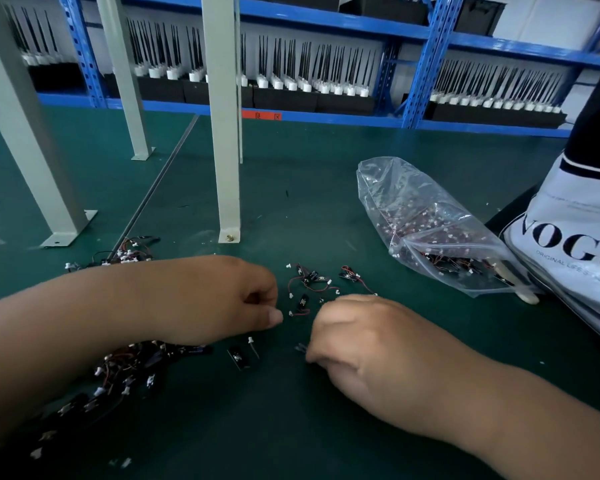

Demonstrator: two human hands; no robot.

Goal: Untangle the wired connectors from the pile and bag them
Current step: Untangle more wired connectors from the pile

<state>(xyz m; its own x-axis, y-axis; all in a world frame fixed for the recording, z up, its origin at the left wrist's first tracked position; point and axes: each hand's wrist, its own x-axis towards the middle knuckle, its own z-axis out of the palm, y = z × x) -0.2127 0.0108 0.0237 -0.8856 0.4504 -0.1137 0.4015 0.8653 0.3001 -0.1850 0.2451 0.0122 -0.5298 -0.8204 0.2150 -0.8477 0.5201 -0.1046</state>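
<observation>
- Head view, the hands: the left hand [222, 299] lies knuckles-up on the green bench mat [326, 188]. Its fingers are curled under and its thumb tip sits just beside a white plug. Whether it actually pinches a wire, I cannot tell.
- The right hand [371, 348] is also curled, with its fingertips hidden under the knuckles. A dark bit shows at its edge, but any grip is hidden.
- Head view, the work: a few separated wired connectors [309, 285] lie between and just beyond the two hands. The main tangled pile [129, 372] sits under the left forearm, and a smaller cluster [129, 252] lies behind it.
- The clear plastic bag [430, 230], partly filled, lies on its side to the right, well apart from the hands.
- Risks, as I judge them:
  - Pulling one thin lead while it is looped through others would likely drag its neighbours along or strain the plug joint.
  - The forearm resting on the pile could sweep pieces toward the near edge.
  - The bag lies flat, so its contents may slide out when more are fed in.
</observation>
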